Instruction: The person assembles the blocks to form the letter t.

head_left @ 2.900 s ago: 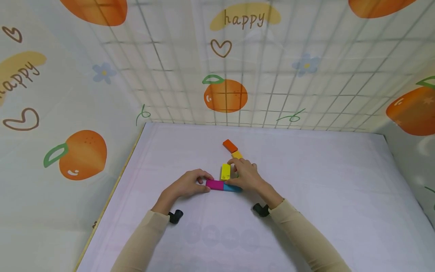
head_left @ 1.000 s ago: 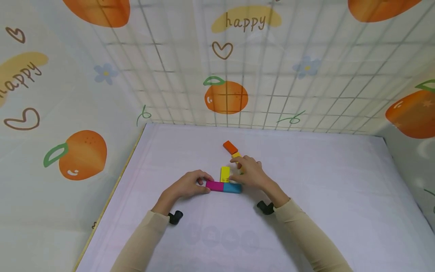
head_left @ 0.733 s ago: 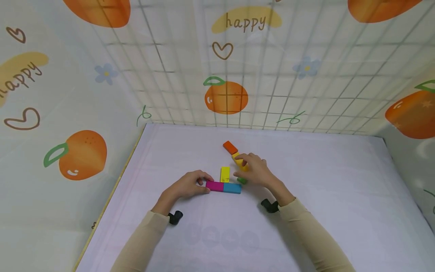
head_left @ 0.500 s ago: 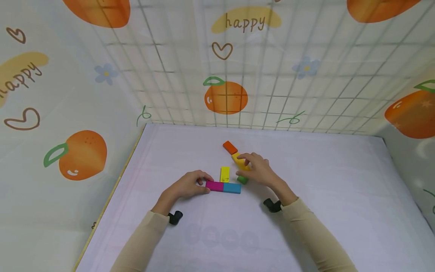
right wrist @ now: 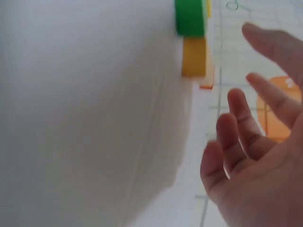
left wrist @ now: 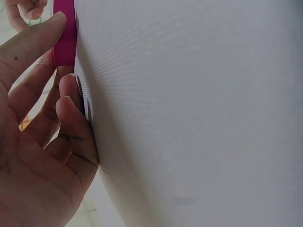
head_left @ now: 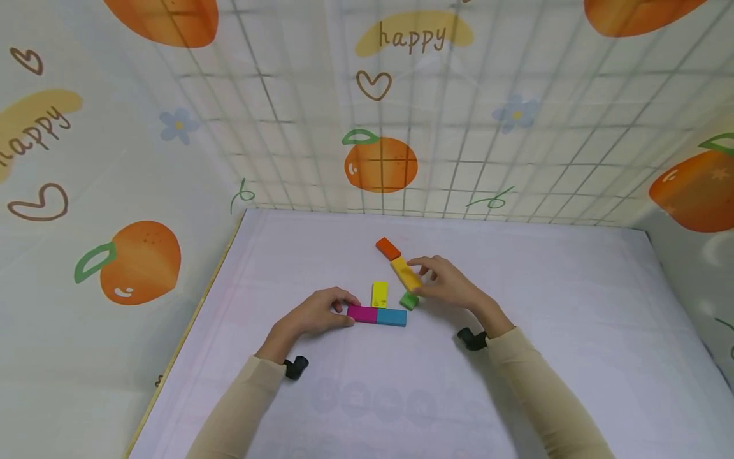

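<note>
In the head view my left hand pinches the left end of a magenta block between thumb and fingers. The left wrist view shows the thumb pressed on that magenta block. A blue block lies end to end with it. Behind their join lies a bright yellow block. My right hand, fingers loosely bent and holding nothing, hovers beside an amber block and a green block. In the right wrist view, a gap separates this hand from the green block.
An orange-red block touches the amber block's far end. The white tabletop meets a printed cloth wall at the back, with more cloth on both sides. A black wrist camera sticks out below the right wrist.
My right hand has left the bright yellow block and moved to the right, uncovering the blue, green and amber blocks. My left hand has stayed on the magenta block.
</note>
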Tool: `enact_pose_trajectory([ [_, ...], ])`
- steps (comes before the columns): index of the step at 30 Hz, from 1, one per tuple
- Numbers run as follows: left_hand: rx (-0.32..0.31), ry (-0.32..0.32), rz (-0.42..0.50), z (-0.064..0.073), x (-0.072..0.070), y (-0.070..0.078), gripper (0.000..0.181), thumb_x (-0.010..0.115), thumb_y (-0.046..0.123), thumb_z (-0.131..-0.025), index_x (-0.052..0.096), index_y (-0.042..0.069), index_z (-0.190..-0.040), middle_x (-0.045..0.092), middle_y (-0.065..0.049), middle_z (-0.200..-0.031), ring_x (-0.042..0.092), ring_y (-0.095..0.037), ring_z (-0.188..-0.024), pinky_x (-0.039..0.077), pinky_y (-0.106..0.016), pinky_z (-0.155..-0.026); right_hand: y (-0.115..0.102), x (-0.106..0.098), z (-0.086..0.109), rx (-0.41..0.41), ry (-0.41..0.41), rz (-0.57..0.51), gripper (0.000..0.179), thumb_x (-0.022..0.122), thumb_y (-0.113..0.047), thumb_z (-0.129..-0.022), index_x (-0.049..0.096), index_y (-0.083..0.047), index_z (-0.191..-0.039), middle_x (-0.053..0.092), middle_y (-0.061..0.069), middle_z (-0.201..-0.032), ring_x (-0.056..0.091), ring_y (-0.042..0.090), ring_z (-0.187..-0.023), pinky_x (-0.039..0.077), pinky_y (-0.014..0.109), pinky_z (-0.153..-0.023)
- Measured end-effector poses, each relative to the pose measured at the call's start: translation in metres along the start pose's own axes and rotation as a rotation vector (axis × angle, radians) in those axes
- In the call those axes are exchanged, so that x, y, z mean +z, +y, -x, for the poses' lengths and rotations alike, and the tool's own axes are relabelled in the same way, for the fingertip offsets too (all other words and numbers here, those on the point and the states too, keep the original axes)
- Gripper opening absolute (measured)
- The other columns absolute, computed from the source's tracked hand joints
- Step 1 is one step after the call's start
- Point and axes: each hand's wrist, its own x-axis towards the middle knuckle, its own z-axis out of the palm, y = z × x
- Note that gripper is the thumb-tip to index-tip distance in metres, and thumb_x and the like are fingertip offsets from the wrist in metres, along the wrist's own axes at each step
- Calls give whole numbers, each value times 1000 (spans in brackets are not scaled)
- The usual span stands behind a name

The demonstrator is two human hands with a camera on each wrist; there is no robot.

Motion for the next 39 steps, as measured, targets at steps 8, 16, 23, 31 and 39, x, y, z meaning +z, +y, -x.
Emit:
enact_pose_trajectory([
  [8, -12, -7, 9, 1, -1, 1, 31, 80, 23, -87, 71, 31, -116, 60, 7, -101, 53, -19, -96, 47, -36, -79, 19, -10, -5, 25, -91, -53, 70, 81, -18, -85, 49, -19, -148, 55, 13, -123, 50, 32, -109, 45, 48, -91],
  [16, -20, -7, 6, 1, 0, 1, 31, 80, 25, -87, 70, 32, -116, 60, 7, -101, 53, -19, -96, 47, -36, -78, 25, -15, -17, 37, -181, -27, 80, 82, -19, -84, 42, -22, -153, 53, 13, -127, 46, 30, -110, 44, 45, -92],
  [23, -21, -6, -4, 0, 0, 0, 31, 80, 26, -87, 70, 33, -116, 60, 6, -100, 53, -18, -95, 47, -36, -78, 25, -19, -29, 35, -288, 55, 88, 82, -20, -83, 34, -26, -156, 49, 12, -125, 43, 29, -109, 44, 42, -86],
  [31, -11, -6, -2, 0, 0, -1, 31, 80, 25, -87, 70, 32, -116, 60, 7, -100, 54, -18, -94, 47, -36, -76, 21, -18, -38, 79, -325, 92, 91, 84, -23, -81, 33, -30, -156, 47, 10, -122, 43, 27, -108, 45, 40, -82],
  [39, 1, -5, 7, -1, 0, -3, 31, 80, 24, -87, 71, 31, -116, 60, 6, -100, 53, -18, -94, 47, -36, -76, 20, -18, -43, 115, -338, 114, 92, 83, -23, -80, 33, -32, -156, 46, 9, -122, 44, 27, -112, 47, 44, -87],
])
